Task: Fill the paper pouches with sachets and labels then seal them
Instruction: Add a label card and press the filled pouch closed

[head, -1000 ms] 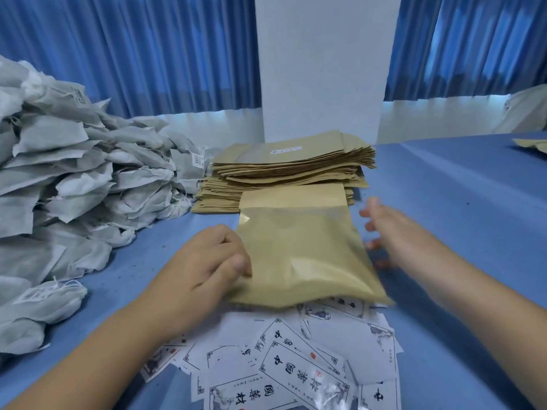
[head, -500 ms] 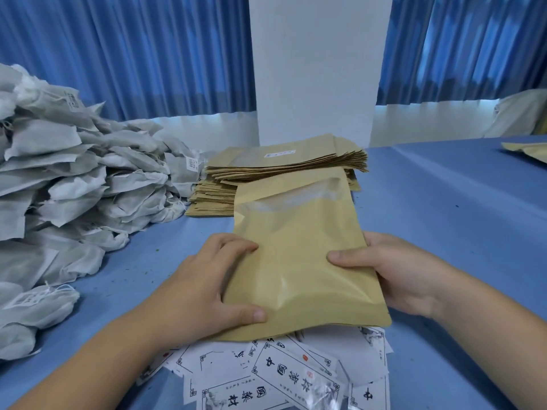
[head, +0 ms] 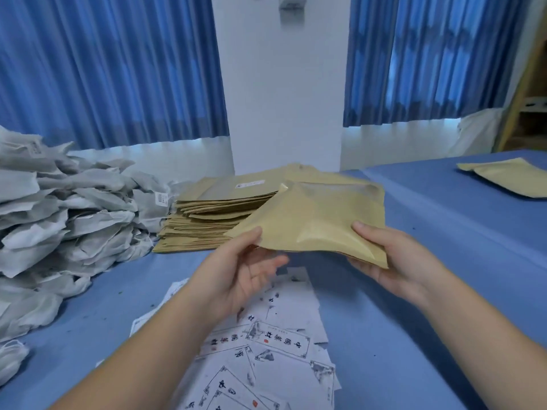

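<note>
Both hands held one tan pouch [head: 319,220] in the air above the blue desk [head: 450,250], tilted so that its near edge was low and its far end was raised. The left hand [head: 245,273] lay palm up at the pouch's near left corner. Its thumb was on top and its fingers [head: 276,260] were spread loosely beneath in a light pinch, and they showed blurred. The right hand [head: 393,261] gripped the near right edge, with the thumb pressed on the top face and the other fingers curled under it. The pouch bulged a little in the middle, with creases running out from the bulge, and a pale strip crossed its far end. Whether that end was open could not be told. Behind it, a thick stack [head: 207,220] of flat pouches rested on the desk, with a small white sticker on the top one. Just beside the stack, on the left, grey-white sachets [head: 74,217] were piled in a big heap. Below the hands, loose white labels [head: 275,347] with black printed characters and red stamps lay overlapping on the desk. A second pouch [head: 509,176] lay flat at the far right, well apart from the rest. Blue curtains [head: 103,69] hung behind, on either side of a white pillar [head: 281,99].
</note>
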### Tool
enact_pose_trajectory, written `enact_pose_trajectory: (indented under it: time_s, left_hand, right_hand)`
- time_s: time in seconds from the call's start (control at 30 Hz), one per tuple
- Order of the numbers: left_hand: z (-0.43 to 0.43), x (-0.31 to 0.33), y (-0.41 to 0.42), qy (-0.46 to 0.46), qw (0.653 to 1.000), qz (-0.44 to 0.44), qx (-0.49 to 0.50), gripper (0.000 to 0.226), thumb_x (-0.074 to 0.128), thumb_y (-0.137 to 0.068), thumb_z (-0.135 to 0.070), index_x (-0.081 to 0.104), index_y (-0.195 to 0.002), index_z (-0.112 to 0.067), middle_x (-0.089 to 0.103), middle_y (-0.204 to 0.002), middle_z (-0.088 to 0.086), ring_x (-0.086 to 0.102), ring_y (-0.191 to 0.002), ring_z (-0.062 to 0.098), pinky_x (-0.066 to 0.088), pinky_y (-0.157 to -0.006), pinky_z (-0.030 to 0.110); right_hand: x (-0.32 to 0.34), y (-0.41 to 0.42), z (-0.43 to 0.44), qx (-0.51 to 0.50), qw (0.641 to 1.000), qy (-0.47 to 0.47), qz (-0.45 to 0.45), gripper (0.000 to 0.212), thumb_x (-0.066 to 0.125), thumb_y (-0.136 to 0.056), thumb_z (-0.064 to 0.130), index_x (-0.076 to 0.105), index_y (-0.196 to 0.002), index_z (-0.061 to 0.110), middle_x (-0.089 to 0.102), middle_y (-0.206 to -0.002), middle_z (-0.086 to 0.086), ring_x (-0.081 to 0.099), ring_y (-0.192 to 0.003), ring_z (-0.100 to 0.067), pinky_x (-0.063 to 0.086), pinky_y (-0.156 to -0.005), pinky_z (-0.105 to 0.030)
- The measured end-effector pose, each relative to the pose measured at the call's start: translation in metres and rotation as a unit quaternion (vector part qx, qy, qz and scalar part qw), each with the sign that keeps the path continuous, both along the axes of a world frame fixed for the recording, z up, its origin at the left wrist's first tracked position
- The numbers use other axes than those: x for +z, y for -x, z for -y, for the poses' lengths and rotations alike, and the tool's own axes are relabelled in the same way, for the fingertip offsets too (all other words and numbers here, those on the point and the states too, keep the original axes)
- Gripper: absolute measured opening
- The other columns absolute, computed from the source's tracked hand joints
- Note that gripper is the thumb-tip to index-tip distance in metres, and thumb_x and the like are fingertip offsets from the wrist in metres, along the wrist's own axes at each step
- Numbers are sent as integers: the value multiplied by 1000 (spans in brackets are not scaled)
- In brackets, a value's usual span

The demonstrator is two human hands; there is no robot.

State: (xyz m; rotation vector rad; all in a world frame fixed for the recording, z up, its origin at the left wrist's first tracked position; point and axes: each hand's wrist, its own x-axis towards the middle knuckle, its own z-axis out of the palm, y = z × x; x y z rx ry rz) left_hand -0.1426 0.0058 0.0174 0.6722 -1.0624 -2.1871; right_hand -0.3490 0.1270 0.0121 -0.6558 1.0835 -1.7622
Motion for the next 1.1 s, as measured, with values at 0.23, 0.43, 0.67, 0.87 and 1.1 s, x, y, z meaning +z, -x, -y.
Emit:
enact_pose_trajectory:
  time_s: [0.23, 0.43, 0.67, 0.87, 1.1]
  left_hand:
    - [-20, 7, 124, 10, 997, 27, -68, 17, 44, -100, -6, 51, -114, 1, 72, -88, 20, 71, -58, 24, 51, -38, 20]
    - [-52, -12, 225, 25, 994, 36, -100, 6, 50, -99, -12, 55, -101, -8, 68, -63, 2, 63, -43, 12, 47, -37, 17]
    - [-90, 7, 328, 24, 985, -88, -147, 35, 49, -98, -7, 47, -134, -5, 65, -110, 12, 71, -85, 27, 58, -65, 30]
    - [-101, 9, 351, 8, 988, -36, -152, 32, 52, -98, -13, 49, -129, -8, 60, -120, 12, 70, -92, 31, 56, -74, 37]
    - [-74, 12, 315, 11, 993, 9, -115, 8, 55, -93, -17, 60, -98, -13, 63, -95, 4, 68, -70, 20, 47, -61, 28]
  right_hand:
    - [-3, 71, -41, 18, 997, 40, 66, 39, 70, -75, 12, 66, -114, 3, 67, -117, -14, 67, -103, -28, 58, -74, -34]
    - [-1, 132, -100, -95, 993, -34, 61, 23, 66, -71, -2, 67, -93, -2, 72, -86, -12, 73, -74, -26, 49, -40, -17]
    - [14, 220, -124, -280, 953, 103, 56, 34, 53, -86, -12, 53, -118, 1, 71, -97, -18, 73, -80, -29, 57, -59, -24]
    - [4, 279, -124, -457, 875, 74, 139, 3, 51, -93, -6, 54, -94, -5, 56, -110, -24, 64, -92, -27, 54, -81, -32]
    - [-18, 244, -77, -381, 916, -7, 124, 11, 51, -94, 5, 54, -84, 0, 56, -77, -12, 61, -67, -25, 55, -47, -24]
